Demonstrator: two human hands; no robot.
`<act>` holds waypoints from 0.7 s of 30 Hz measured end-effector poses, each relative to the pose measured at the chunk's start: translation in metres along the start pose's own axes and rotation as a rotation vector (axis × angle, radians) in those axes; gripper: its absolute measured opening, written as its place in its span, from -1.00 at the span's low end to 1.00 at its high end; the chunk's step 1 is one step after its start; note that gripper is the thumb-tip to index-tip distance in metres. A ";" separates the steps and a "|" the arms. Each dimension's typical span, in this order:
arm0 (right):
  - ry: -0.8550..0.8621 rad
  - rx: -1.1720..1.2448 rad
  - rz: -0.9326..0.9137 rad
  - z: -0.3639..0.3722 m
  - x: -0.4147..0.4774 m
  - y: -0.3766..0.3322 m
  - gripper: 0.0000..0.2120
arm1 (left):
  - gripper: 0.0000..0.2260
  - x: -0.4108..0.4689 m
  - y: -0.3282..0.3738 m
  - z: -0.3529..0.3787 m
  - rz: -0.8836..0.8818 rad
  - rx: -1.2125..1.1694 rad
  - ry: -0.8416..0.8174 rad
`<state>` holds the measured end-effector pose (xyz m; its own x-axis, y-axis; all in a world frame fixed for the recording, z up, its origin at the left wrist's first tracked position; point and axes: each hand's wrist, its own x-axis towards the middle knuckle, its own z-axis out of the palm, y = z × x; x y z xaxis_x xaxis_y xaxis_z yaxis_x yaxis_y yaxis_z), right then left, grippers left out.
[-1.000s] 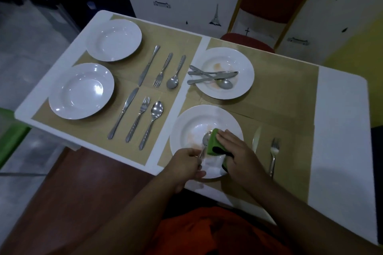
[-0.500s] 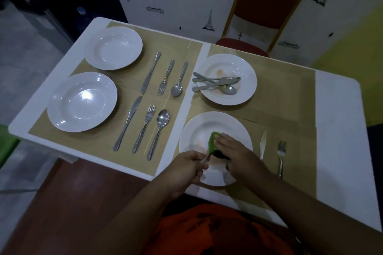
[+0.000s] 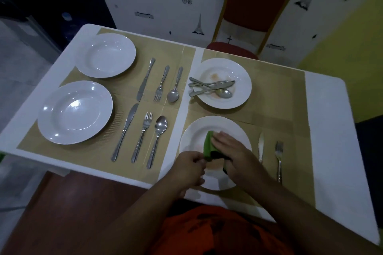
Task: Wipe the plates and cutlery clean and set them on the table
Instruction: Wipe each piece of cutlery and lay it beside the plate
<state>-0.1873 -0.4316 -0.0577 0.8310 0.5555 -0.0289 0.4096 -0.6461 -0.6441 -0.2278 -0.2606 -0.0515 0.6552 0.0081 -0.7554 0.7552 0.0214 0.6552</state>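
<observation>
Both hands are over the near plate, which sits at the counter's front edge. The right hand has its grip wrapped over a folded green cloth, fingers laid across it above the plate's well. The left hand is at that plate's left rim, grip narrow, fingertips curled in against the cloth's near end. What they pinch, I cannot tell. Faint orange smears show on the plate beside the cloth. Just right of it lie a knife and a fork. Beyond it, a stained plate carries a heap of cutlery. Well to its left sit a clean plate, a second clean plate and two neat cutlery rows, the near row and the far row.
</observation>
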 end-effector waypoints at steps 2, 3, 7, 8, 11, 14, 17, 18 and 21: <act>-0.061 -0.032 -0.020 0.006 -0.002 0.007 -0.39 | -0.79 -0.001 -0.002 -0.004 0.032 0.047 -0.010; -0.050 -0.002 0.050 0.007 0.000 0.013 -0.40 | -0.78 -0.003 -0.004 -0.005 0.052 0.090 -0.006; 0.036 0.141 0.362 -0.006 0.010 0.032 -0.46 | -0.77 -0.005 -0.015 -0.009 0.092 0.165 0.010; 0.078 0.148 0.385 -0.010 0.010 0.034 -0.47 | -0.78 -0.004 -0.015 -0.011 0.097 0.191 0.020; 0.178 0.152 0.349 -0.014 0.008 0.028 -0.44 | -0.85 0.004 -0.012 -0.015 0.115 0.312 0.066; 0.139 0.097 0.200 -0.008 0.002 0.011 -0.38 | -0.90 0.009 -0.010 -0.012 0.120 0.323 0.129; 0.032 -0.072 -0.004 0.008 -0.005 0.004 -0.41 | -0.86 0.010 -0.007 -0.007 0.125 0.240 0.096; -0.008 -0.112 -0.039 0.013 -0.007 0.006 -0.42 | -0.82 0.011 -0.007 -0.006 0.140 0.236 0.086; -0.041 -0.145 0.014 0.012 -0.007 0.022 -0.43 | -0.78 0.010 -0.012 -0.002 0.148 0.252 0.117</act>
<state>-0.1884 -0.4428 -0.0806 0.8218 0.5654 -0.0702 0.4511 -0.7210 -0.5261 -0.2309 -0.2592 -0.0669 0.7626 0.1075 -0.6379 0.6427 -0.2372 0.7284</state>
